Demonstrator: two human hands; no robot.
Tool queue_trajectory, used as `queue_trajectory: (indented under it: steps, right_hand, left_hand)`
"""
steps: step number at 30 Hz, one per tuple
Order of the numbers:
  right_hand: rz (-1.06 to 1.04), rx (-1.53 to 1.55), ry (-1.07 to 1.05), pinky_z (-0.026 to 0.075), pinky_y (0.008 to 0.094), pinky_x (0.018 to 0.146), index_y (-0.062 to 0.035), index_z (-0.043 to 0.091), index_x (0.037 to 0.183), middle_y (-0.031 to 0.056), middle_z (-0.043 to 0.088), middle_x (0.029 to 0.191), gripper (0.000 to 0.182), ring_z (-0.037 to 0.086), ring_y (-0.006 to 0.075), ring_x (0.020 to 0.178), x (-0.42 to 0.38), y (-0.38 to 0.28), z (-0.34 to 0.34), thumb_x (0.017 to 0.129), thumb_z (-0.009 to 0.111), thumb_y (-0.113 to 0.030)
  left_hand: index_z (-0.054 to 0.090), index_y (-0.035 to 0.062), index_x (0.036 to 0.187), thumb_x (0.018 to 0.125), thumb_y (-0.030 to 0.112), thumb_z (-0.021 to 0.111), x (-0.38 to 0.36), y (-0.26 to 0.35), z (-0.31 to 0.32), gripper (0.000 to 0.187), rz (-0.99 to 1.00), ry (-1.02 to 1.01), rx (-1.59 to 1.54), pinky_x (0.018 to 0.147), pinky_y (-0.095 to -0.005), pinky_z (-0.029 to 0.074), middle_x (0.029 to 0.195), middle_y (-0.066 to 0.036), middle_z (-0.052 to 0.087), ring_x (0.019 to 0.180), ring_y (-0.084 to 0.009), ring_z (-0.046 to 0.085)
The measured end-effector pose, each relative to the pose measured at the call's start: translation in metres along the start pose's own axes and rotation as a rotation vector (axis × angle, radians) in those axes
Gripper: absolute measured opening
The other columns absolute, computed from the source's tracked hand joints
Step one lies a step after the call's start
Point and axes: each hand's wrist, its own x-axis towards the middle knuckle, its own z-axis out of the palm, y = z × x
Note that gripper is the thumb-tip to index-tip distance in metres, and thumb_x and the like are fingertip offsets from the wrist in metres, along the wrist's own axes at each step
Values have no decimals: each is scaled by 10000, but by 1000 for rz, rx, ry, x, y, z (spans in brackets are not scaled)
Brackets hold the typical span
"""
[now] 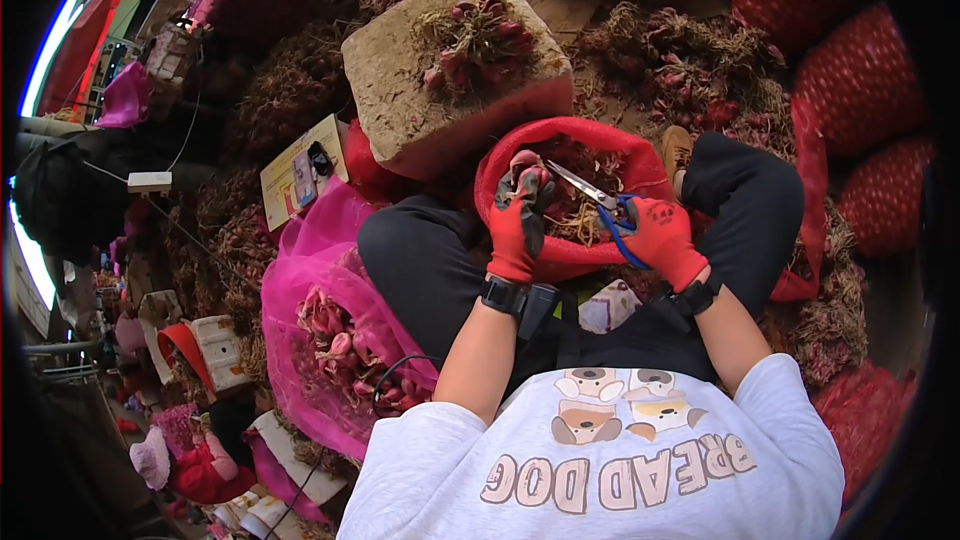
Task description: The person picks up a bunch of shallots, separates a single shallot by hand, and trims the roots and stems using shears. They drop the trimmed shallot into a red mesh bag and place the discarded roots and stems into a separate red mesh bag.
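Note:
My left hand (519, 225), in a red glove with dark soiled fingers, is closed around shallots (526, 166) above an open red mesh sack (640, 140). In my right hand (664, 238), also red-gloved, are scissors (585, 185) with blue handles. Their blades point up and left, with the tips close to the shallots. Dry trimmings (585, 225) and dried stalks lie inside the sack, between my knees. Beside my left leg, a pink mesh bag (290, 290) holds loose shallots (345, 345).
A foam block (385, 105) ahead carries a bunch of shallots (480, 45). More bunches (690, 70) are heaped beyond the sack. Full red mesh sacks (860, 80) line the right. A phone (303, 178) lies on a board at left. Another person (205, 465) is at far left.

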Motion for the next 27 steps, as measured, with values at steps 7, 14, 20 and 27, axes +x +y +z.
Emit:
queue_trajectory:
  steps: [7, 14, 20, 27]
  right_hand:
    - [-47, -151, 48, 476, 383, 602, -86, 616, 829, 111, 626, 728, 425, 623, 279, 678, 0, 0, 9, 717, 675, -492]
    - [-32, -216, 17, 470, 377, 596, -81, 582, 794, 97, 612, 685, 436, 626, 264, 654, -1, 1, 11, 757, 613, -514]
    - [60, -116, -117, 481, 391, 661, -64, 633, 887, 129, 637, 735, 393, 631, 286, 717, 0, 4, 12, 716, 690, -413]
    - [315, 1045, -380, 496, 297, 542, -34, 640, 987, 98, 652, 704, 290, 628, 154, 600, 13, 29, 5, 840, 628, -284]
  left_hand:
    - [551, 68, 1062, 910, 92, 555, 1, -7, -7, 154, 16, 23, 19, 802, -220, 518, 1007, -25, 589, 905, -124, 604]
    - [533, 75, 1060, 896, 83, 573, -3, -7, -3, 169, -42, 52, -42, 829, -261, 524, 1020, -45, 581, 943, -142, 599]
    - [520, 100, 1069, 885, 64, 582, 1, -12, -11, 198, -31, 24, -1, 857, -291, 519, 1037, -34, 556, 952, -144, 589]
    - [501, 79, 1126, 859, -11, 567, -7, 9, 4, 290, 9, -42, 96, 881, -306, 487, 1081, -34, 548, 985, -147, 575]
